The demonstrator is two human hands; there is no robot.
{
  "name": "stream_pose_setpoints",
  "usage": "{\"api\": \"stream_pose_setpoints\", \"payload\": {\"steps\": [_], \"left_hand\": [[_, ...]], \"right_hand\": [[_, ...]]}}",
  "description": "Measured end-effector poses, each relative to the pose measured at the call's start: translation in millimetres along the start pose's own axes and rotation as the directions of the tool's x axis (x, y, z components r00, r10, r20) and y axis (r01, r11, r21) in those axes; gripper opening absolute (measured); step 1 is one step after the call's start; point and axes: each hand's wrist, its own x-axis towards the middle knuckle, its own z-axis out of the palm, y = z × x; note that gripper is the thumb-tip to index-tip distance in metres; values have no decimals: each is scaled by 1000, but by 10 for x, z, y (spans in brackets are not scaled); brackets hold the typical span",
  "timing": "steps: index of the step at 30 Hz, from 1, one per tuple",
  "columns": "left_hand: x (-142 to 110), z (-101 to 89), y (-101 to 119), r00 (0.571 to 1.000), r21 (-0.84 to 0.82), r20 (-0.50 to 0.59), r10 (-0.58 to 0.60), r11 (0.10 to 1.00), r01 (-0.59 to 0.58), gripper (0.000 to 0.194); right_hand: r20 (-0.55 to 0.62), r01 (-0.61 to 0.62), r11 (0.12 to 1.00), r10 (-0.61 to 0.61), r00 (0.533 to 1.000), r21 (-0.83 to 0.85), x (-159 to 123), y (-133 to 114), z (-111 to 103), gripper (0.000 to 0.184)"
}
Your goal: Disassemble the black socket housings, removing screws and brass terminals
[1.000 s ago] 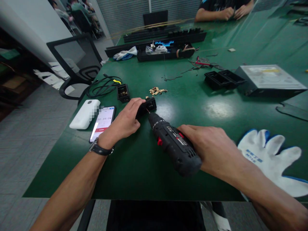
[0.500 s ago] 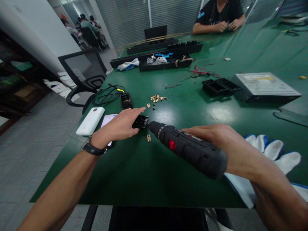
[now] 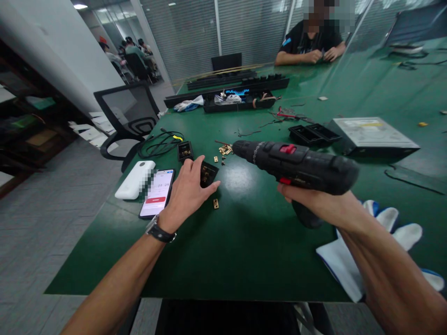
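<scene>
My right hand [image 3: 314, 197] is wrapped round the grip of a black cordless drill [image 3: 296, 160] with red switches. The drill is raised over the table, its thin bit pointing left past a small heap of brass-coloured plates [image 3: 225, 149]. With fingers and thumb on either side, my left hand [image 3: 190, 188] grips a small black box [image 3: 208, 173] with brass-coloured pieces inside. The box looks tilted; its left part is hidden by the hand. One loose brass plate [image 3: 215, 204] lies in front of it. Behind stands another black box [image 3: 185, 150] holding brass pieces.
Left on the green table [image 3: 244, 260] lie a phone [image 3: 159, 193], a white power bank [image 3: 135, 180] and a coiled cable [image 3: 157, 145]. At right are gloves [image 3: 344, 265], black trays [image 3: 314, 133] and a metal case [image 3: 373, 135]. A person [image 3: 310, 44] sits at the far side.
The drill has lifted away from the black box, up and to the right, and now lies more level. My left hand has turned and the box with it, showing its inside.
</scene>
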Motion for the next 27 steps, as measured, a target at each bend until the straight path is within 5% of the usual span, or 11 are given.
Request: {"api": "stream_pose_setpoints", "payload": {"steps": [7, 13, 19, 27], "left_hand": [[76, 131, -91, 977, -55, 45, -209, 976, 211, 68], [-191, -170, 43, 991, -28, -131, -2, 1000, -2, 46], [-492, -343, 298, 948, 82, 172, 269, 955, -286, 31], [-53, -316, 220, 982, 17, 90, 167, 985, -170, 37]], "right_hand": [[16, -134, 985, 133, 991, 108, 48, -81, 52, 9], [43, -181, 972, 177, 983, 149, 43, -78, 85, 9], [57, -202, 963, 195, 979, 180, 56, -52, 83, 14], [88, -237, 934, 222, 971, 268, 67, 16, 105, 11]]}}
